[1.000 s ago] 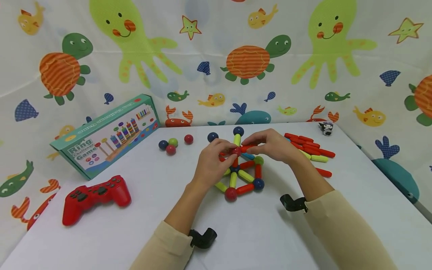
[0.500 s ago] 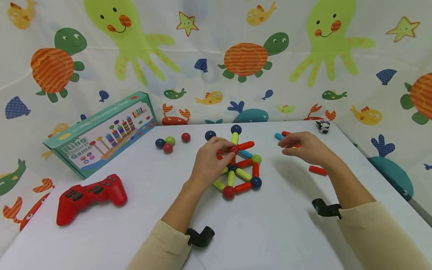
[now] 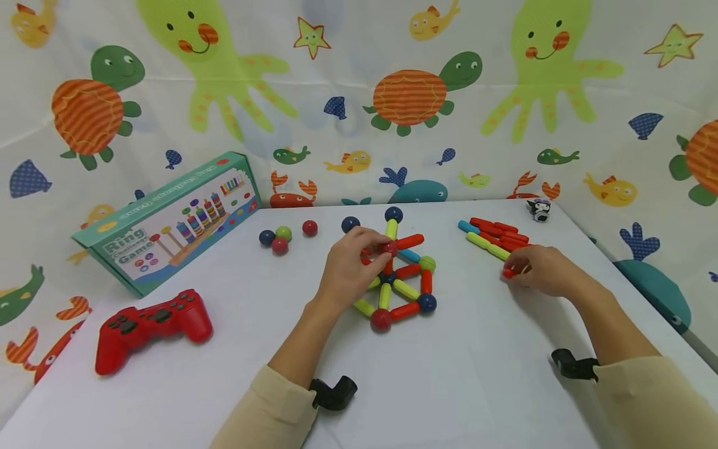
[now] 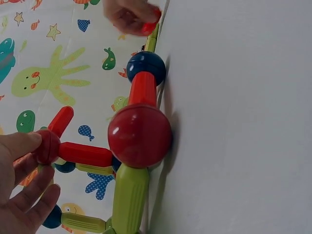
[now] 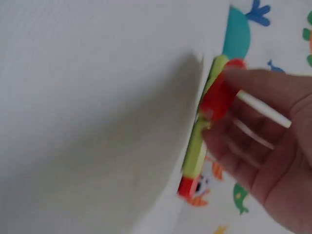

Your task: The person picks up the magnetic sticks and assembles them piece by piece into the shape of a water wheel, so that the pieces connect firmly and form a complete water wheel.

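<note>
My left hand (image 3: 353,262) pinches a red ball (image 4: 48,146) at the top of a stick-and-ball structure. Red and yellow-green sticks run out from this ball, and below it a wheel-like base joins sticks to a dark blue hub (image 3: 387,278). Around the base sit a larger red ball (image 3: 381,320), a blue ball (image 3: 427,303) and a green ball (image 3: 427,264). Over at the right, my right hand (image 3: 546,271) holds a red stick (image 5: 222,95) between thumb and fingers. Yellow-green sticks (image 5: 196,151) lie just beyond it.
Several loose sticks (image 3: 499,232) lie at the back right, with a small black-and-white figurine (image 3: 540,210) behind them. Loose balls (image 3: 280,246) sit left of the structure. A red game controller (image 3: 154,327) and a green game box (image 3: 174,221) occupy the left side.
My right hand has left the red stick that now juts from the held ball, moved right and picked up another red stick from the table. My left hand keeps its pinch on the ball.
</note>
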{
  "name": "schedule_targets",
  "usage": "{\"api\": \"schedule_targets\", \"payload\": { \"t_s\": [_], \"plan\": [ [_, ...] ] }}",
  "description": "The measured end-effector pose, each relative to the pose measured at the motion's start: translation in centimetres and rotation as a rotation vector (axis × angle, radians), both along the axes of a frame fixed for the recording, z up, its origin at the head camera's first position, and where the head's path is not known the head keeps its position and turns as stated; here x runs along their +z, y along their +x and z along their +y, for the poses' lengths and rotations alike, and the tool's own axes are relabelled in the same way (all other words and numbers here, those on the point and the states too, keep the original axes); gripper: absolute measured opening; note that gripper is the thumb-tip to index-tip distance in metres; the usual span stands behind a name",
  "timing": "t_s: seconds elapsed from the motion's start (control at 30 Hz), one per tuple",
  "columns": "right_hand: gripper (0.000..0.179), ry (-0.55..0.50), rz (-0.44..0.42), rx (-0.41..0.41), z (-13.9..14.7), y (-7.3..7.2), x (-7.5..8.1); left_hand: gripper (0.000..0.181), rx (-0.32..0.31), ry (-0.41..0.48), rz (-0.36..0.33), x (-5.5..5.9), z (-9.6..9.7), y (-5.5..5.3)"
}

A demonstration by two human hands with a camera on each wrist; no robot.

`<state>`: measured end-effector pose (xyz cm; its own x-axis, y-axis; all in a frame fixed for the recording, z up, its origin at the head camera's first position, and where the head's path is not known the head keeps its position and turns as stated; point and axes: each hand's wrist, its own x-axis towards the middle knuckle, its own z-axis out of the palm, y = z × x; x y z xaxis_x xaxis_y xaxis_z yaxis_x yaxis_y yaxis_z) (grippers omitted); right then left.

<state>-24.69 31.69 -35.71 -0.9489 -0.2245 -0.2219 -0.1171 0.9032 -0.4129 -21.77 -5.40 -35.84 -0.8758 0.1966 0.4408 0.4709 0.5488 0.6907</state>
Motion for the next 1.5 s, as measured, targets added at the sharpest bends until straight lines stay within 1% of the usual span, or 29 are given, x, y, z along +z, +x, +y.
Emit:
{"api": "schedule_targets", "payload": {
  "t_s": [0.13, 0.2, 0.27, 0.33, 0.47, 0.63, 0.7, 0.8, 0.87, 0.93, 1.0, 1.1, 1.17, 1.2, 1.23, 1.3, 1.4, 1.5],
  "plan": [
    [0.033, -0.236, 0.075, -0.002, -2.9, 0.1, 0.6, 0.027, 0.001, -0.008, -0.004, 0.1, 0.1, 0.1],
    [0.032, -0.343, 0.094, 0.0, -4.6, -0.1, 0.9, 0.027, 0.0, -0.011, -0.007, 0.1, 0.1, 0.1],
    [0.031, -0.418, 0.102, 0.005, -6.3, -0.4, 1.0, 0.027, -0.004, -0.008, -0.014, 0.1, 0.1, 0.0],
    [0.032, -0.468, 0.094, 0.012, -7.7, -0.8, 0.8, 0.027, -0.008, -0.003, -0.018, 0.0, 0.1, 0.0],
    [0.032, -0.515, 0.074, 0.016, -9.7, -1.8, 0.1, 0.027, -0.017, 0.021, -0.022, -0.1, 0.4, -0.1],
    [0.034, -0.523, 0.043, 0.01, -10.2, -2.3, -0.6, 0.027, -0.03, 0.034, -0.024, -0.1, 0.7, -0.1],
    [0.034, -0.522, 0.038, 0.006, -10.1, -2.3, -0.7, 0.025, -0.041, 0.062, -0.021, -0.2, 0.5, -0.1],
    [0.035, -0.525, 0.038, -0.006, -9.8, -2.1, -0.8, 0.025, -0.034, 0.148, -0.026, -0.4, -0.3, -0.2],
    [0.035, -0.531, 0.04, -0.01, -9.7, -1.9, -0.7, 0.024, 0.011, 0.205, -0.039, -0.6, -1.4, -0.5],
    [0.037, -0.537, 0.039, -0.017, -9.5, -1.8, -0.7, 0.024, 0.094, 0.255, -0.07, -0.7, -3.0, -1.0],
    [0.038, -0.542, 0.036, -0.023, -9.4, -1.7, -0.6, 0.023, 0.216, 0.286, -0.103, -0.9, -4.8, -1.8],
    [0.039, -0.55, 0.032, -0.029, -9.4, -1.8, -0.6, 0.024, 0.415, 0.336, -0.133, -1.7, -7.8, -3.3],
    [0.038, -0.561, 0.026, -0.025, -9.6, -1.9, -0.7, 0.025, 0.525, 0.322, -0.149, -2.4, -9.6, -4.2],
    [0.038, -0.565, 0.023, -0.023, -9.7, -2.0, -0.8, 0.027, 0.564, 0.302, -0.16, -2.7, -10.4, -4.5],
    [0.037, -0.568, 0.019, -0.02, -9.8, -2.1, -0.8, 0.028, 0.588, 0.269, -0.176, -3.0, -11.1, -4.8],
    [0.037, -0.575, 0.012, -0.014, -10.2, -2.2, -1.0, 0.031, 0.612, 0.187, -0.209, -3.5, -12.2, -5.2],
    [0.038, -0.577, 0.009, -0.013, -10.6, -2.2, -1.2, 0.033, 0.612, 0.052, -0.256, -3.9, -13.2, -5.5],
    [0.037, -0.583, 0.008, -0.014, -10.7, -2.3, -1.3, 0.035, 0.612, -0.059, -0.298, -3.9, -13.6, -5.5]
  ]
}}
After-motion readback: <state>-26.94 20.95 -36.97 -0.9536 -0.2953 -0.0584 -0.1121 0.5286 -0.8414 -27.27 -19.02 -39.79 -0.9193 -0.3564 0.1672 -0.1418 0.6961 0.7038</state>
